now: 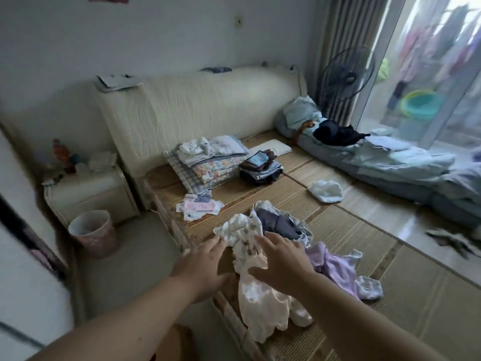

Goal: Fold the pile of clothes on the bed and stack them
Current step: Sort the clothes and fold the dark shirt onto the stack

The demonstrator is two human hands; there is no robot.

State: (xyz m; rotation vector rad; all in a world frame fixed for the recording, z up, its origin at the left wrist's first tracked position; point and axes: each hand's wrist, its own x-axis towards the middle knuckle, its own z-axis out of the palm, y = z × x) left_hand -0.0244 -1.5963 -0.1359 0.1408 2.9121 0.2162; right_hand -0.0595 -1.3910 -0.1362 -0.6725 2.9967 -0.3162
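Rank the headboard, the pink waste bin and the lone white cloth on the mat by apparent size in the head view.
Largest: headboard.
Next: pink waste bin.
Smallest: lone white cloth; nearness to the camera differs, so true sizes are unsure.

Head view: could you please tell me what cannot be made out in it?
Dark garment, head view: mostly buried in the pile.
Things on the nightstand, head view: blurred and small.
Balcony laundry, head view: blurred behind the glass.
Blue bedding, head view: runs off the right edge.
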